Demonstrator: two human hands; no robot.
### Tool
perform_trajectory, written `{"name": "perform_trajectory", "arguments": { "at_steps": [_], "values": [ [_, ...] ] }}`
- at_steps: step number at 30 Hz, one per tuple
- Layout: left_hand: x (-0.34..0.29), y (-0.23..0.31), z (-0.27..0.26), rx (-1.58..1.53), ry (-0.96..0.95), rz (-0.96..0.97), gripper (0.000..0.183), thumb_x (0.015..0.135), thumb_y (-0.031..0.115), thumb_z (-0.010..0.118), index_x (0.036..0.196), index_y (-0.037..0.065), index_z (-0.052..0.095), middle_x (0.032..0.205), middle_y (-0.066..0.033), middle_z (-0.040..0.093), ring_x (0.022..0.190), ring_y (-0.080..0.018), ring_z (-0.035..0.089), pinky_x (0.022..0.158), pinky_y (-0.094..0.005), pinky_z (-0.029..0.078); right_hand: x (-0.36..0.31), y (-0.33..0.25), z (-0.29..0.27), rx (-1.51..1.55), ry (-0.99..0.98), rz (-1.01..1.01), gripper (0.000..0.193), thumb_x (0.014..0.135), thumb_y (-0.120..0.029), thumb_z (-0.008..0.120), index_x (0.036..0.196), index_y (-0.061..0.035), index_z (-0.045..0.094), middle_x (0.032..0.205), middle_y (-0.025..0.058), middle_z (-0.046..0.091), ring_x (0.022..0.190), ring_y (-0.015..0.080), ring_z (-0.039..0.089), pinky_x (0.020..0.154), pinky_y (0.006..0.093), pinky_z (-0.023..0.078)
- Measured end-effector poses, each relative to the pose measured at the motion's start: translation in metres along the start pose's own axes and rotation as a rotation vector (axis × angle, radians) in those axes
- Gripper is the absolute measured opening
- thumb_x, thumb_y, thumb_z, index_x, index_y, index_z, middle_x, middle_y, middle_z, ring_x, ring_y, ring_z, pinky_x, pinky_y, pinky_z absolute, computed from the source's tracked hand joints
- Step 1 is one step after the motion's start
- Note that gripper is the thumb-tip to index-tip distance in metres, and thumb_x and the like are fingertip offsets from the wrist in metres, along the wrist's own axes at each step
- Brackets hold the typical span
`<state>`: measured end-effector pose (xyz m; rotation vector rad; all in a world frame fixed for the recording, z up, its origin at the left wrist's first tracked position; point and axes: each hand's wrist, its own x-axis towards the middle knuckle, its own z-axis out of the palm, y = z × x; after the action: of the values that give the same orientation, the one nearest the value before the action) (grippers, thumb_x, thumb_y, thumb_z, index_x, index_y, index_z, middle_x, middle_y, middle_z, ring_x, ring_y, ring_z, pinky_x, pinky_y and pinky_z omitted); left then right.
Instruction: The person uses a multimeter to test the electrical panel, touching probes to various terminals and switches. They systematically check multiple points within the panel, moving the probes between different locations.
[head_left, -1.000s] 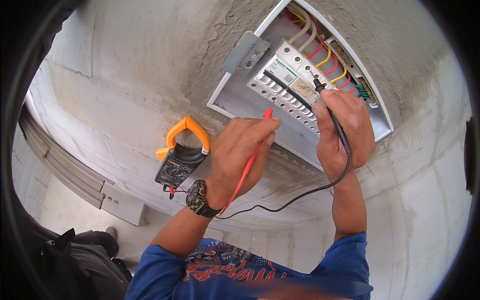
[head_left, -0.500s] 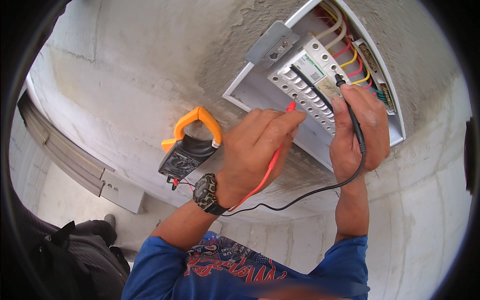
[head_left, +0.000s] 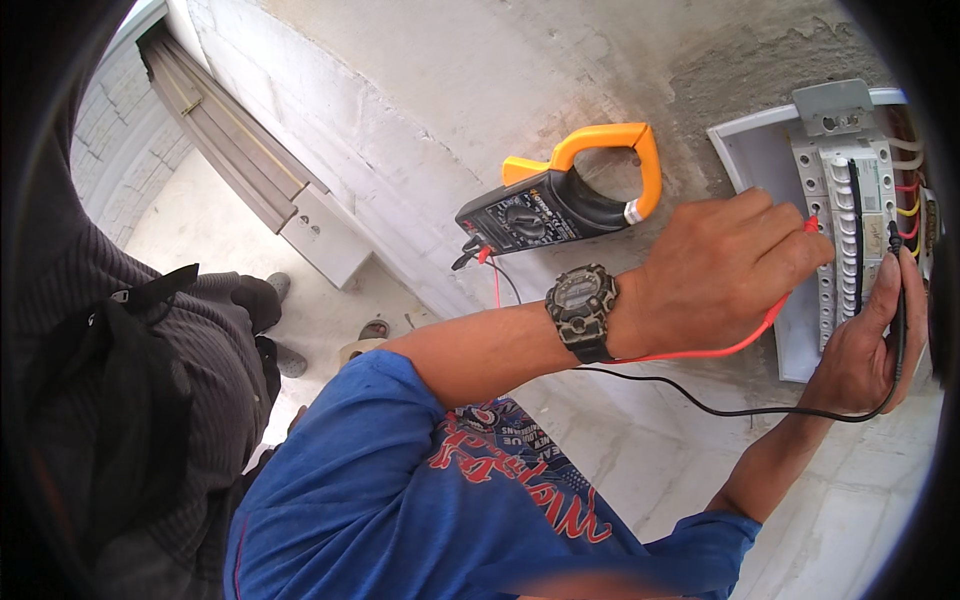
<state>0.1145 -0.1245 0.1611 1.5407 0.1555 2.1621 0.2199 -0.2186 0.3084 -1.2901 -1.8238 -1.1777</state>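
Note:
My left hand [head_left: 725, 262], with a camouflage-patterned watch [head_left: 583, 310] on its wrist, pinches a red test probe [head_left: 811, 226]. Its tip is at a screw terminal on the left side of the white circuit breakers [head_left: 843, 185]. A black test probe [head_left: 895, 240] is gripped in my right hand [head_left: 858, 365], its tip against the terminals on the breakers' other side. Whether either tip makes contact is too small to tell. An orange and black clamp meter [head_left: 540, 210] is left of my left hand, with red and black leads plugged into it.
The breakers sit in a white wall box [head_left: 745, 122] with a grey metal bracket [head_left: 833, 107] at its top. Coloured wires [head_left: 908, 205] run along its right side. At left stand a person in dark clothes [head_left: 190, 370] and a long grey trunking [head_left: 235, 135].
My view has swung left, so box, meter and hands appear farther right. The red probe has moved up along the breakers to a terminal near their upper end. Both hands keep their probes.

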Motion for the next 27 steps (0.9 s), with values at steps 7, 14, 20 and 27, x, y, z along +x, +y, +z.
{"name": "perform_trajectory", "arguments": {
  "at_steps": [7, 14, 20, 27],
  "values": [
    [0.001, -0.006, 0.004, -0.095, -0.076, -0.024, 0.038, 0.082, -0.008, 0.079, 0.118, 0.004, 0.074, 0.095, -0.0118, 0.074, 0.08, -0.0301, 0.07, 0.069, -0.0393, 0.054, 0.009, -0.007, -0.004, -0.179, -0.089, -0.249, 0.021, 0.095, 0.004, 0.08, 0.116, 0.0031, 0.076, 0.111, 0.0185, 0.08, 0.1, 0.0299, 0.077, 0.088, 0.0374, 0.062],
    [0.001, -0.008, -0.008, -0.189, -0.115, 0.067, 0.04, 0.083, -0.01, 0.078, 0.12, 0.004, 0.074, 0.098, -0.0113, 0.076, 0.08, -0.0281, 0.068, 0.071, -0.0373, 0.053, -0.012, -0.008, -0.015, -0.079, -0.002, -0.28, 0.026, 0.094, -0.002, 0.083, 0.117, -0.0024, 0.072, 0.106, 0.0147, 0.076, 0.093, 0.0313, 0.074, 0.079, 0.0406, 0.06],
    [-0.008, 0.001, -0.003, -0.19, -0.163, 0.105, 0.043, 0.079, -0.01, 0.079, 0.119, 0.005, 0.074, 0.098, -0.0097, 0.076, 0.08, -0.0262, 0.067, 0.07, -0.0377, 0.052, -0.02, -0.003, -0.026, -0.099, 0.025, -0.218, 0.028, 0.091, -0.001, 0.084, 0.116, -0.0018, 0.071, 0.104, 0.0149, 0.075, 0.09, 0.0314, 0.073, 0.076, 0.0404, 0.06],
    [-0.009, 0.006, 0.008, -0.199, -0.176, 0.091, 0.042, 0.081, -0.006, 0.079, 0.121, 0.007, 0.075, 0.098, -0.0062, 0.076, 0.081, -0.0248, 0.065, 0.071, -0.0375, 0.048, -0.019, -0.003, -0.03, -0.096, 0.028, -0.193, 0.026, 0.09, 0.003, 0.083, 0.114, 0.0003, 0.072, 0.101, 0.0161, 0.074, 0.086, 0.0303, 0.073, 0.072, 0.0391, 0.059]
  ]
}}
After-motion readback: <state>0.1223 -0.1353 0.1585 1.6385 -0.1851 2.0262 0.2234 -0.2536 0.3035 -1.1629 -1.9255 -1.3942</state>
